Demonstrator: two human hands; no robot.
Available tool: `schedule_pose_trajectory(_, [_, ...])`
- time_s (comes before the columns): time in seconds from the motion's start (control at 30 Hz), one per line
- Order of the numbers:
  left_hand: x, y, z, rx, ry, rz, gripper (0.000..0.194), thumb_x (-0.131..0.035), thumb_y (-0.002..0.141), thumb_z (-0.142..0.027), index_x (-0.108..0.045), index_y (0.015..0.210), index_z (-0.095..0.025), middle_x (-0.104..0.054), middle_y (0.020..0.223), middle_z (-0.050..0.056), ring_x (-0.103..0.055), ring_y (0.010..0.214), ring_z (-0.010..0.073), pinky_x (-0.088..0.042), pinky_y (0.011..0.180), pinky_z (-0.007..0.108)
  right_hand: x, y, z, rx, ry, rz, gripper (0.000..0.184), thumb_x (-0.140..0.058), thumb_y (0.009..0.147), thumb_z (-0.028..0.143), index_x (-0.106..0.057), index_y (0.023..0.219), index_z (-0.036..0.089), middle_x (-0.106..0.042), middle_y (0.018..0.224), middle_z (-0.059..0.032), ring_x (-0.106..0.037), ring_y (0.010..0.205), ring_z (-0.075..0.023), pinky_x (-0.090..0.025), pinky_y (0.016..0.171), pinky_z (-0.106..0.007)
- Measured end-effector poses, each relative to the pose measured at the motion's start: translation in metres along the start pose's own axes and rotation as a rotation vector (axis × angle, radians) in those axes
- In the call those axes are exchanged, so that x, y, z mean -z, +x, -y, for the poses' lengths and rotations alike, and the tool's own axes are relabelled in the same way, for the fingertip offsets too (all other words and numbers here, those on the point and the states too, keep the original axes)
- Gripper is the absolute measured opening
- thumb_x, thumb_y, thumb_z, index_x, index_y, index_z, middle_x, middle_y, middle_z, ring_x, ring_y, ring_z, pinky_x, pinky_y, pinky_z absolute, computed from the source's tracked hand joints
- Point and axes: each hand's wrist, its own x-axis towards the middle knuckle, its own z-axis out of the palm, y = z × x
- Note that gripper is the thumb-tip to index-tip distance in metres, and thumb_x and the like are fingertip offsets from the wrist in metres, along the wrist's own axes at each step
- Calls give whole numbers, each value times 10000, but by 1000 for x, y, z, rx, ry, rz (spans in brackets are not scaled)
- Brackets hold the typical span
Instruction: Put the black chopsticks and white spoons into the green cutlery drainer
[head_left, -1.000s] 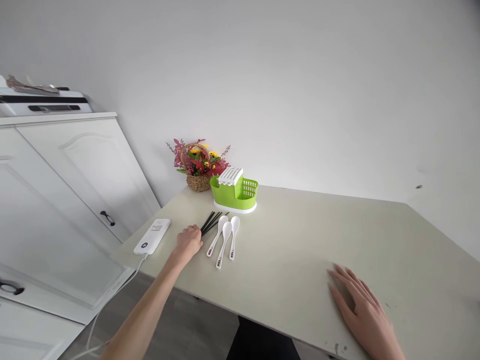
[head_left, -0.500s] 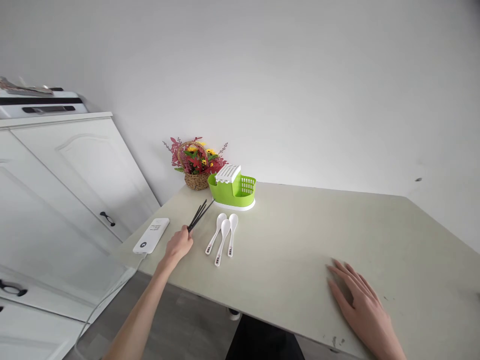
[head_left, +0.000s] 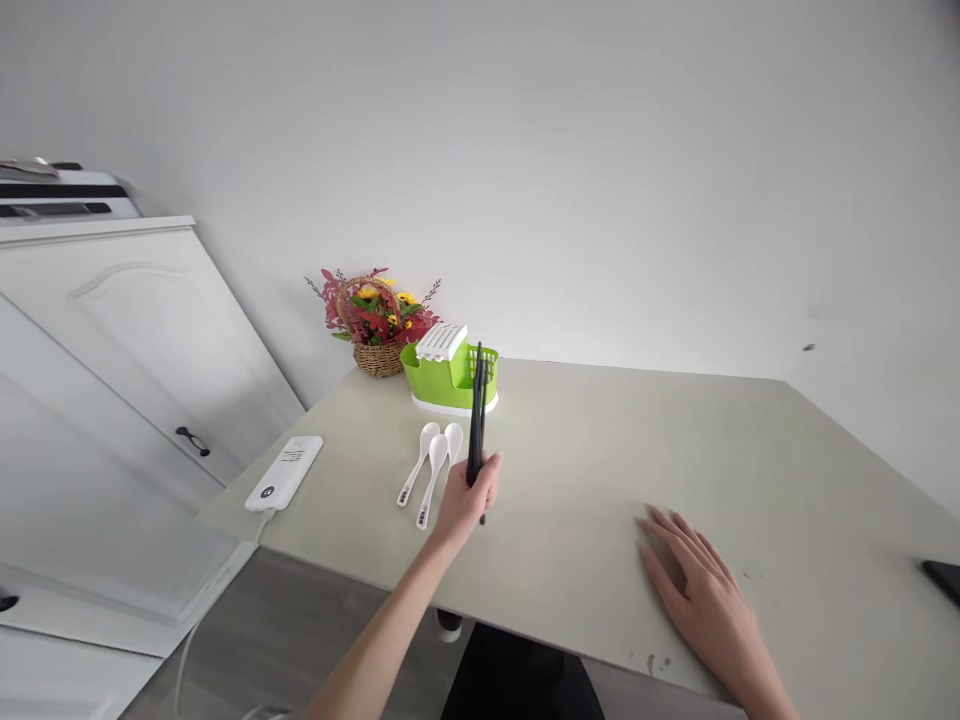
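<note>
My left hand [head_left: 466, 500] is closed around a bundle of black chopsticks [head_left: 477, 415], which points up and away from me. Their far ends overlap the right compartment of a green utensil holder [head_left: 439, 383] with a white slotted top and white base; from this angle I cannot tell how far apart they are. Just left of that hand, three white spoons [head_left: 436, 455] lie fanned on the table, one handle partly behind the fingers. My right hand [head_left: 701, 590] rests flat on the tabletop at the right, fingers stretched out, holding nothing.
A wicker basket of artificial flowers [head_left: 379, 357] stands behind the holder, by the wall. On the table's left side lies a white power bank [head_left: 285, 472] with a cable [head_left: 225, 565] hanging over the edge. A dark object [head_left: 943, 578] shows at the right border. White cabinets [head_left: 135, 330] stand left.
My left hand has moved right with the chopsticks, from left of the spoons to their right. The bundle now stands more upright. My right hand stays flat on the table; the view has shifted slightly.
</note>
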Motion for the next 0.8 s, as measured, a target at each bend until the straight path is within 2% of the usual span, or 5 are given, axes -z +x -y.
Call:
schedule_pose_trajectory(0.17, [-33, 11, 18, -59, 46, -28, 630, -518, 967, -691, -279, 597, -241, -294, 507, -67, -272, 469, 83, -229, 486, 273, 1, 1, 1, 18, -4, -5, 544, -379, 1061, 563, -638, 1441, 272, -528, 1618, -16, -382, 1565, -305, -355, 1278, -569])
schedule_pose_trajectory(0.3, [-46, 14, 24, -59, 121, -19, 628, -510, 973, -689, -281, 599, -240, -279, 535, -58, -276, 507, 98, -237, 519, 289, 0, 2, 0, -3, -7, 6, 552, -375, 1062, 576, -623, 1460, 284, -510, 1631, 2, -368, 1572, -296, -367, 1273, -566])
schedule_pose_trajectory(0.47, [-49, 17, 31, -33, 220, 84, 606, -550, 966, -656, -307, 608, -232, -276, 558, -56, -280, 535, 102, -219, 537, 294, 1, 2, 0, -9, 3, 26, 560, -372, 1067, 579, -605, 1482, 284, -488, 1647, 7, -349, 1581, -295, -353, 1281, -565])
schedule_pose_trajectory(0.6, [-51, 22, 33, 20, 333, 65, 576, -579, 924, -652, -317, 627, -234, -283, 584, -57, -279, 554, 105, -206, 534, 288, 3, 2, 3, 1, 16, 11, 549, -372, 1073, 563, -597, 1492, 290, -497, 1642, -3, -356, 1578, -298, -358, 1276, -568])
schedule_pose_trajectory(0.8, [-49, 20, 27, 94, 545, 106, 468, -623, 896, -668, -546, 776, -222, -541, 646, -33, -526, 604, 158, -368, 591, 272, 3, 3, 4, 22, 20, -12, 532, -376, 1077, 549, -619, 1465, 280, -515, 1628, -9, -371, 1571, -295, -357, 1277, -555])
